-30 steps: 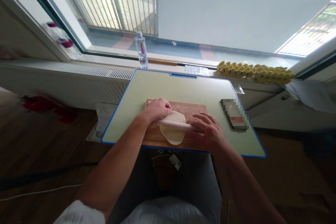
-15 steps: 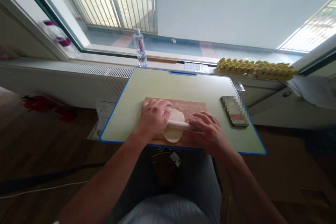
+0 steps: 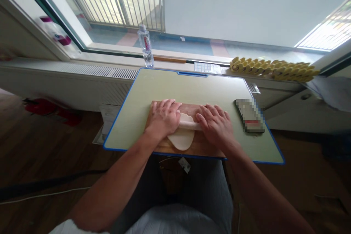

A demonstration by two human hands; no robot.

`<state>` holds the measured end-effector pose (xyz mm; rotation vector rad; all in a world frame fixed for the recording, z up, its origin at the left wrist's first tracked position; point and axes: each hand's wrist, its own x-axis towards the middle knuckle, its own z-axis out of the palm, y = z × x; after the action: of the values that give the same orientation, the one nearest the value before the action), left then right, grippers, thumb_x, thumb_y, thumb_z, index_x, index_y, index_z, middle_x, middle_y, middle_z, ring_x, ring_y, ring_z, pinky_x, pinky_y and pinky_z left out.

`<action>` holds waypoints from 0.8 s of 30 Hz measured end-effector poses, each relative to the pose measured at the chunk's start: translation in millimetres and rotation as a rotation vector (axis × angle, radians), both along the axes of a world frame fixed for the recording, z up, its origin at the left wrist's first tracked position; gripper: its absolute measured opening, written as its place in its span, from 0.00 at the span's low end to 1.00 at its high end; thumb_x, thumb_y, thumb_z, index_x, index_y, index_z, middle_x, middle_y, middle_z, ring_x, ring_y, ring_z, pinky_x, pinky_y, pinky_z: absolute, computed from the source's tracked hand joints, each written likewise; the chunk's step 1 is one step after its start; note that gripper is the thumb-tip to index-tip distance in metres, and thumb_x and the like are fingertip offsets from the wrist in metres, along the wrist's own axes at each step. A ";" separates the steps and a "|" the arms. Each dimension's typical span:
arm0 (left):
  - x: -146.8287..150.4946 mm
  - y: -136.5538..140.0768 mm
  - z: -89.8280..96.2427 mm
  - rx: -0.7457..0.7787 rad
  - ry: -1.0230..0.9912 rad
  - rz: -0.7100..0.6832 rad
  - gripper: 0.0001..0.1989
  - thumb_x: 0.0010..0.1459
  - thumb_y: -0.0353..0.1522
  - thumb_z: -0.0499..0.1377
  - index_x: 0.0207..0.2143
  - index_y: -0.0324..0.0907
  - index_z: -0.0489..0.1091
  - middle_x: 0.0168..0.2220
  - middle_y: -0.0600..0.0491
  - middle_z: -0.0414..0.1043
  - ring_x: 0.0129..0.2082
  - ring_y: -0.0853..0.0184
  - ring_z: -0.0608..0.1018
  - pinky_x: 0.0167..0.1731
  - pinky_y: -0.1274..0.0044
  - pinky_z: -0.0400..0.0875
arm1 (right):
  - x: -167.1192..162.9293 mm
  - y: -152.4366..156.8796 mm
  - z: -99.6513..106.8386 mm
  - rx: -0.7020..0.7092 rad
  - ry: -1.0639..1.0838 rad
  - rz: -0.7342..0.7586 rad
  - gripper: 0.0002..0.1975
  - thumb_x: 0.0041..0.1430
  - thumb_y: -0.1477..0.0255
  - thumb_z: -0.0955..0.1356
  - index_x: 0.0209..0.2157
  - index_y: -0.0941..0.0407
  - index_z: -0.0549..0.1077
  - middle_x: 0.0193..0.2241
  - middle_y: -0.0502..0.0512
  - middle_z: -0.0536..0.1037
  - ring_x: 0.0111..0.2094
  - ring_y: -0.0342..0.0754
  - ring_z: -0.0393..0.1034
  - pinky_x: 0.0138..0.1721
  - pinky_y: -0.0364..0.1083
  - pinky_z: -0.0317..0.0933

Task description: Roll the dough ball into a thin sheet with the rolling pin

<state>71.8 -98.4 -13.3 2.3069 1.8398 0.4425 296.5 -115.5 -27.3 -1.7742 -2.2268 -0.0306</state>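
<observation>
A pale wooden rolling pin [image 3: 189, 125] lies crosswise over a flat, oval sheet of dough [image 3: 181, 139]. My left hand [image 3: 166, 117] holds the pin's left end under its palm, fingers reaching forward. On the other end is my right hand [image 3: 216, 124], its palm over the pin and its fingers extended toward the window. Both ends of the pin are hidden beneath my hands. The dough shows in front of and behind the pin, resting on a brown wooden board [image 3: 204, 146].
Under the wooden board is a pale green, blue-edged tabletop [image 3: 164, 84]. A phone [image 3: 250, 116] lies at its right. Beyond it, the sill holds a water bottle [image 3: 146, 46] and yellow egg trays [image 3: 271, 69]. A red fire extinguisher [image 3: 49, 111] lies at the left.
The rolling pin has moved slightly forward, away from me, over the dough. My fingers, more curled before, now stretch farther forward. The view has shifted a little.
</observation>
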 end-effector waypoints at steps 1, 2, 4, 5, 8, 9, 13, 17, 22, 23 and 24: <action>0.4 4.6 -0.2 -0.002 0.006 0.002 0.24 0.72 0.38 0.49 0.65 0.49 0.73 0.70 0.45 0.68 0.69 0.49 0.67 0.70 0.50 0.53 | 0.0 4.8 0.5 -0.009 -0.011 -0.010 0.28 0.78 0.55 0.58 0.69 0.51 0.71 0.69 0.60 0.70 0.70 0.68 0.59 0.68 0.67 0.54; 0.8 8.9 -0.4 -0.005 0.012 0.008 0.24 0.72 0.38 0.49 0.65 0.50 0.73 0.70 0.46 0.68 0.69 0.49 0.67 0.70 0.50 0.54 | -0.2 9.2 1.4 -0.022 -0.022 -0.023 0.28 0.78 0.55 0.58 0.69 0.51 0.71 0.70 0.60 0.69 0.71 0.68 0.58 0.68 0.67 0.53; 2.0 16.0 -0.4 -0.010 0.023 0.027 0.24 0.72 0.38 0.49 0.65 0.52 0.73 0.71 0.47 0.68 0.69 0.50 0.67 0.69 0.49 0.54 | -1.2 16.6 4.2 -0.059 -0.047 -0.052 0.29 0.78 0.54 0.57 0.71 0.51 0.69 0.71 0.59 0.68 0.71 0.66 0.57 0.69 0.66 0.53; 2.6 18.5 -0.3 -0.012 0.029 0.032 0.24 0.72 0.38 0.49 0.64 0.52 0.73 0.71 0.48 0.68 0.69 0.50 0.67 0.69 0.48 0.54 | -1.8 19.3 5.8 -0.081 -0.061 -0.063 0.30 0.78 0.54 0.56 0.71 0.50 0.67 0.71 0.58 0.67 0.71 0.65 0.57 0.69 0.65 0.53; 3.5 20.5 0.6 -0.006 0.051 0.032 0.24 0.73 0.38 0.48 0.64 0.51 0.73 0.70 0.48 0.68 0.69 0.51 0.67 0.69 0.45 0.54 | -4.2 21.0 10.1 -0.124 -0.093 -0.087 0.30 0.78 0.54 0.55 0.72 0.49 0.65 0.72 0.56 0.66 0.72 0.63 0.56 0.70 0.63 0.53; 3.5 19.0 0.7 -0.003 0.057 0.032 0.24 0.73 0.38 0.48 0.64 0.51 0.73 0.70 0.47 0.68 0.69 0.51 0.67 0.69 0.45 0.54 | -5.1 19.2 11.1 -0.129 -0.098 -0.096 0.30 0.78 0.54 0.55 0.72 0.49 0.65 0.72 0.55 0.66 0.72 0.63 0.55 0.70 0.63 0.52; 4.2 1.8 0.3 0.045 0.063 0.045 0.23 0.74 0.39 0.48 0.64 0.50 0.73 0.69 0.47 0.69 0.69 0.51 0.67 0.71 0.44 0.52 | -10.1 2.2 13.6 -0.117 -0.117 -0.118 0.30 0.78 0.56 0.54 0.72 0.49 0.66 0.72 0.56 0.66 0.72 0.64 0.55 0.71 0.68 0.49; 9.4 -21.2 0.3 0.121 0.053 0.093 0.23 0.74 0.38 0.48 0.65 0.47 0.72 0.68 0.45 0.71 0.69 0.49 0.67 0.71 0.43 0.51 | -17.5 -16.9 16.4 -0.094 -0.126 -0.154 0.30 0.79 0.57 0.52 0.72 0.49 0.66 0.72 0.55 0.66 0.73 0.64 0.54 0.71 0.73 0.45; 16.0 -25.4 0.5 0.107 0.027 0.139 0.23 0.73 0.35 0.49 0.65 0.46 0.71 0.67 0.45 0.72 0.68 0.50 0.68 0.72 0.45 0.50 | -23.6 -20.9 18.6 -0.112 -0.127 -0.148 0.30 0.79 0.56 0.52 0.72 0.50 0.65 0.73 0.56 0.64 0.74 0.64 0.52 0.71 0.74 0.43; 16.2 -21.3 0.0 0.096 0.020 0.139 0.23 0.73 0.34 0.49 0.65 0.46 0.71 0.67 0.45 0.72 0.68 0.51 0.68 0.72 0.46 0.51 | -23.8 -17.8 18.5 -0.120 -0.126 -0.146 0.30 0.79 0.56 0.52 0.72 0.50 0.66 0.73 0.56 0.64 0.74 0.64 0.52 0.71 0.74 0.43; 16.0 -16.0 -0.5 0.086 0.015 0.138 0.22 0.73 0.35 0.49 0.64 0.47 0.72 0.67 0.46 0.72 0.68 0.51 0.69 0.71 0.46 0.52 | -23.7 -13.6 18.4 -0.127 -0.124 -0.147 0.30 0.79 0.55 0.52 0.72 0.50 0.66 0.73 0.56 0.65 0.73 0.64 0.52 0.71 0.74 0.43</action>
<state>87.9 -114.4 -13.8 2.2509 2.0339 0.5349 272.8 -129.1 -8.9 -2.0542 -2.2211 -0.0310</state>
